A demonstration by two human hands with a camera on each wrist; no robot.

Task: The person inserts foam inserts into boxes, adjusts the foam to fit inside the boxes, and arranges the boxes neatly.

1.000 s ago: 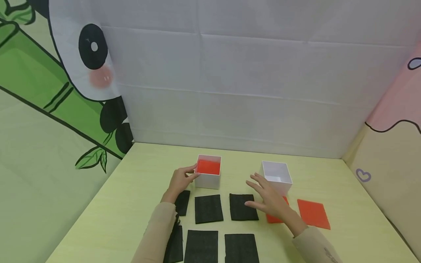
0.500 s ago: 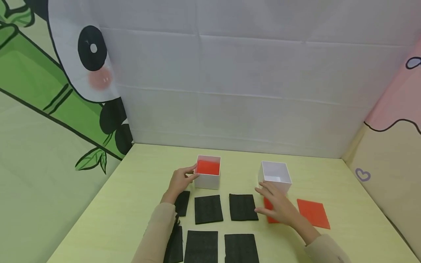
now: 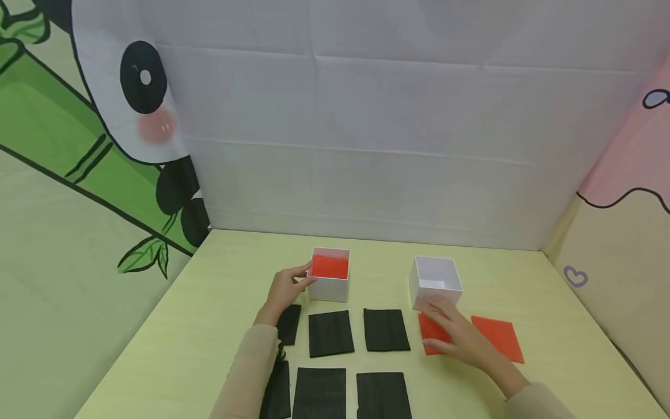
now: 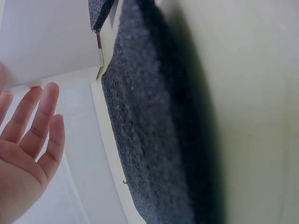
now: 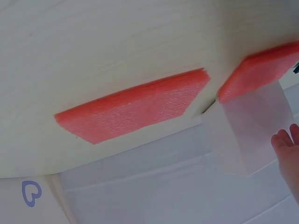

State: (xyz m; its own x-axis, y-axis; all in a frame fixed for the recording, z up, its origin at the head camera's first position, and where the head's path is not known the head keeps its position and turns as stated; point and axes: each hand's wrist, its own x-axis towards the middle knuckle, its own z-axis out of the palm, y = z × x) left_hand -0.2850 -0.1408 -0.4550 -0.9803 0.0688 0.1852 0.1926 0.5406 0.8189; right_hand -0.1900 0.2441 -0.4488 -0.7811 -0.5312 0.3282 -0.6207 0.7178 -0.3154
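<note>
My right hand is spread wide over the red foam square, flat before the right white box; contact unclear. My left hand, fingers fairly straight, touches the left box. Foam looks light, soft, grippy; I'd pinch opposite edges.

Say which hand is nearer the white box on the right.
Right. The right hand is just at the near side of that white box; the left hand is well off to the left, at the other box.
</note>
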